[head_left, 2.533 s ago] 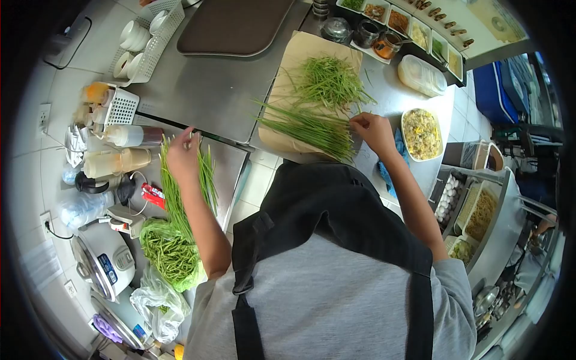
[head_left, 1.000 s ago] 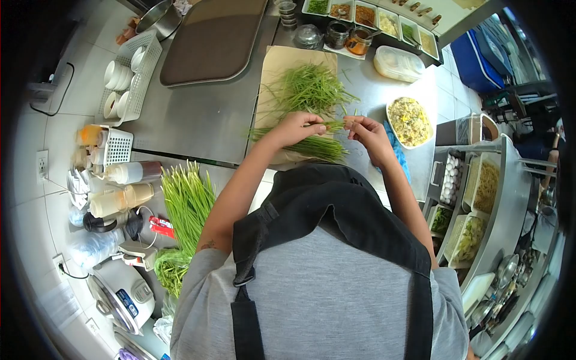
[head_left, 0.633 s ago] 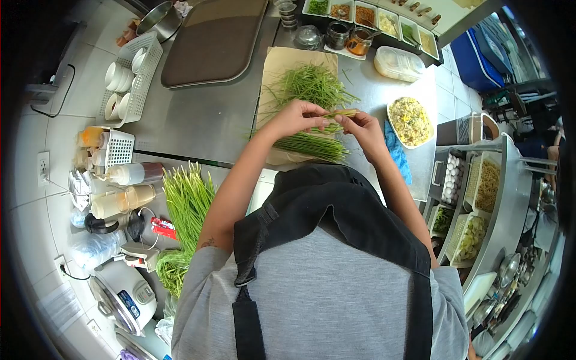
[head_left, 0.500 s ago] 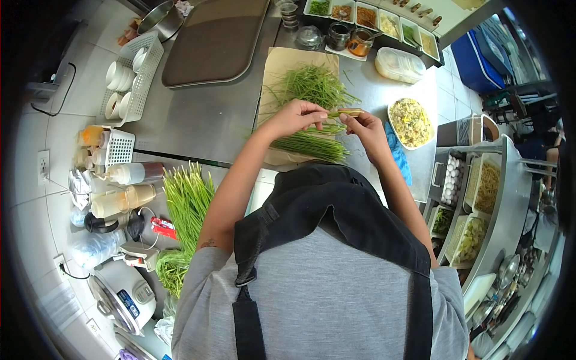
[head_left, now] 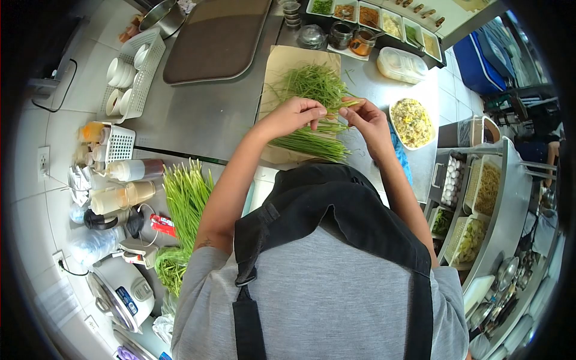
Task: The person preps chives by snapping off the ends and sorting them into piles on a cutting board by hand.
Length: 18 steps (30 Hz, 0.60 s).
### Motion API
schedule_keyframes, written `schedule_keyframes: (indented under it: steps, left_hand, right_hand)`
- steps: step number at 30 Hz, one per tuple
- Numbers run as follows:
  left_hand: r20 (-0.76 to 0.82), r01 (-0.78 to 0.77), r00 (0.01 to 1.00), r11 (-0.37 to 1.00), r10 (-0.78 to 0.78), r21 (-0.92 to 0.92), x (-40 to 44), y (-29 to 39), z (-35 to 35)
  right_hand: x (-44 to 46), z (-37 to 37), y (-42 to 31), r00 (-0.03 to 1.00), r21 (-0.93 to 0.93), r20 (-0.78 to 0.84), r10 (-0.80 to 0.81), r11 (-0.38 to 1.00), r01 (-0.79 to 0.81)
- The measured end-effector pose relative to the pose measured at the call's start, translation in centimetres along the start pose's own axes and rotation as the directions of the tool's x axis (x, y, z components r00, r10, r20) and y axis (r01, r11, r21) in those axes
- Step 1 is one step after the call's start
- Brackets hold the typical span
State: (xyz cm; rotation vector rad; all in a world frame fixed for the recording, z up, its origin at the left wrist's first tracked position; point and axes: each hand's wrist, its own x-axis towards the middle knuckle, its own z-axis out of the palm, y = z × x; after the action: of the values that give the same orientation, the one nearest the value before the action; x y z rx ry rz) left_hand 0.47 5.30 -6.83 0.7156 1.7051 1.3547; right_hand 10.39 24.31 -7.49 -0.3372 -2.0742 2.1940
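Observation:
Thin green garlic chives lie on a sheet of brown paper (head_left: 278,60) on the steel counter. At the back is a loose, tangled pile of garlic chives (head_left: 317,83); nearer me, an aligned row of garlic chives (head_left: 309,144). Over the paper, between these two, both hands are close together. My right hand (head_left: 367,120) pinches a few pale-ended garlic chives (head_left: 353,103) between thumb and fingers. Closed in a pinch, my left hand (head_left: 295,115) is at the stalks' other side; its fingertips partly hide what they hold.
A large bundle of garlic chives (head_left: 187,195) stands left of me. On the right are a blue cloth (head_left: 400,157) and a container of chopped food (head_left: 412,123). A brown tray (head_left: 216,42) lies back left; lidded container (head_left: 402,65) and jars (head_left: 362,43) stand behind.
My hands have moved slightly apart. The right hand has tilted, and its pale stalk ends sit a little higher. The piles on the paper look the same.

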Motion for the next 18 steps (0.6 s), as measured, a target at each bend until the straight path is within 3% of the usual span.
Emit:
schedule_keyframes:
  steps: [4, 8, 18]
  left_hand:
    - [-0.007, -0.018, 1.000, 0.998, 0.017, -0.066, -0.2, 0.1, 0.4]
    - [-0.037, 0.004, 0.999, 0.993, -0.009, -0.117, -0.9, 1.0, 0.4]
    - [-0.082, -0.061, 0.995, 0.989, 0.050, -0.138, -1.4, 1.2, -0.1]
  right_hand:
    - [0.3, 0.2, -0.4, 1.000, 0.025, -0.014, -0.011, 1.000, 0.012]
    - [1.1, -0.7, -1.1, 0.984, 0.226, -0.171, 0.040, 0.974, 0.000]
    - [1.0, -0.6, -3.8, 0.998, 0.115, -0.041, 0.041, 0.993, -0.036]
